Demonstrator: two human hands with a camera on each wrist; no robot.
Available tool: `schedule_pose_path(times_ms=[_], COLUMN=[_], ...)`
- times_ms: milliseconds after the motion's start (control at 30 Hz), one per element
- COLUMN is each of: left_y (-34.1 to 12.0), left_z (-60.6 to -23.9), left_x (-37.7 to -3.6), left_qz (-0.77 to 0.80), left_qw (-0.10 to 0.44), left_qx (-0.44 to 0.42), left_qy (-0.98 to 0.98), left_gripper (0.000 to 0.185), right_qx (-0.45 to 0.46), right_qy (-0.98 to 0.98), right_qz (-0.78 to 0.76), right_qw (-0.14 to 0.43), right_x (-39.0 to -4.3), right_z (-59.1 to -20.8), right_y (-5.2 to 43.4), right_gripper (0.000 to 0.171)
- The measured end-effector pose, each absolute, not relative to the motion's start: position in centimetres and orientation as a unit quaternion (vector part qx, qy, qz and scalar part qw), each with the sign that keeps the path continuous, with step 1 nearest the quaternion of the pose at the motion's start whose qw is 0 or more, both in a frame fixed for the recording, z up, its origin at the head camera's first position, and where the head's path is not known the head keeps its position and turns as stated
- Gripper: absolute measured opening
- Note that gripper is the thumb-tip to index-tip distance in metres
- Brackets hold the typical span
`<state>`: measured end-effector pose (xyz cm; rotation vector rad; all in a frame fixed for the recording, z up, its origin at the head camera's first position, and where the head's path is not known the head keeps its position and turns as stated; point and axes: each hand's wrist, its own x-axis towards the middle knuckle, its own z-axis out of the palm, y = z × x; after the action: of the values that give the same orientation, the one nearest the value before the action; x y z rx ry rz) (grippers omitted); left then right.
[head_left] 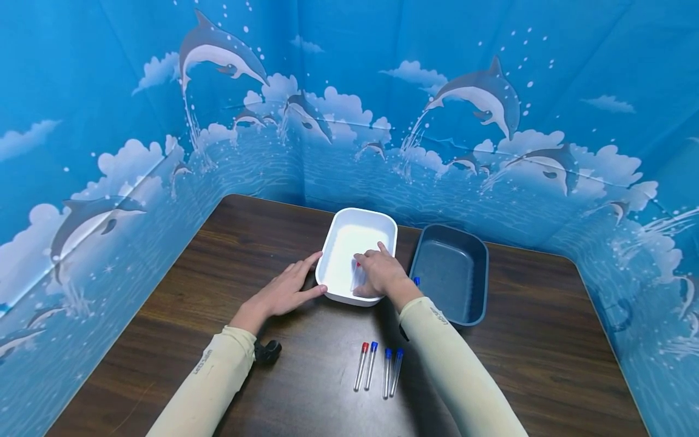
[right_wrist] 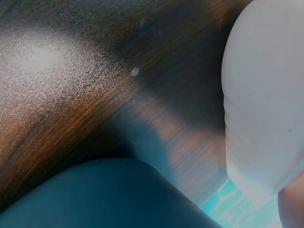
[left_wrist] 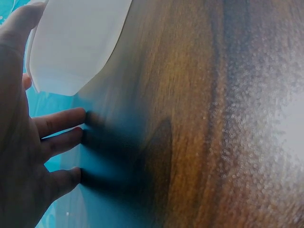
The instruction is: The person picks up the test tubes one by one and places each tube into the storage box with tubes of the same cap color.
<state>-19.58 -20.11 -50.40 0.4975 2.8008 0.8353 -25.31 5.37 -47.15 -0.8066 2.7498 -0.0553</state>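
My right hand [head_left: 380, 274] reaches into the white plastic tray [head_left: 340, 233], its thumb and fingers about a clear tube with a red cap [head_left: 358, 264]; the hand covers part of the tube. At the tray's left side is my left hand [head_left: 284, 292], thumb at the near corner and a fingertip against the rim, fingers fairly straight. In the left wrist view, the other fingers of that hand [left_wrist: 28, 128] stand apart from the tray. The right wrist view shows mostly the white tray's outer wall [right_wrist: 263, 90], with only a sliver of hand.
To the right stands a dark grey tray [head_left: 453, 267]; a blue cap [head_left: 417, 281] shows at its left edge. Several capped tubes lie nearer on the wooden table, including a red-capped one [head_left: 361, 367] and a blue-capped one [head_left: 371, 366]. A dolphin-print curtain [head_left: 349, 164] surrounds the table.
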Motion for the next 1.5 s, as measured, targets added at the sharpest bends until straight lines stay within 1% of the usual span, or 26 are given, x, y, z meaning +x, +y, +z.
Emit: schedule_pose_path(times_ms=[233,500,767,933,1300,1500], left_y=[-20.2,-20.2,-20.1,-20.0,-20.1,-20.0], left_z=[-50.4,-50.5,-50.3,-50.3,-50.3,-50.4], left_x=[-19.5,-19.6,-19.6,-19.4,-19.3,-19.4], left_qz=[0.283,0.284,0.280,0.280,0.286,0.284], left_qw=[0.092,0.089,0.089,0.090,0.087,0.089], left_qx=[0.165,0.167,0.166,0.162,0.163,0.162], left_qy=[0.940,0.940,0.941,0.942,0.940,0.941], left_gripper=[0.089,0.089,0.090,0.090,0.091,0.090], right_qx=[-0.272,-0.278,-0.286,-0.293,-0.291,-0.281], right_qy=[0.952,0.953,0.952,0.951,0.950,0.949], right_qz=[-0.037,-0.051,-0.074,-0.086,-0.116,-0.145], right_qw=[0.132,0.112,0.083,0.056,0.004,-0.018], right_x=[-25.2,-25.1,-24.6,-24.1,-22.3,-20.9], right_z=[-47.0,-46.5,-45.9,-45.7,-44.4,-43.7], right_y=[5.8,6.6,7.4,7.8,8.4,9.4], right_gripper=[0.087,0.086,0.083,0.082,0.081,0.079])
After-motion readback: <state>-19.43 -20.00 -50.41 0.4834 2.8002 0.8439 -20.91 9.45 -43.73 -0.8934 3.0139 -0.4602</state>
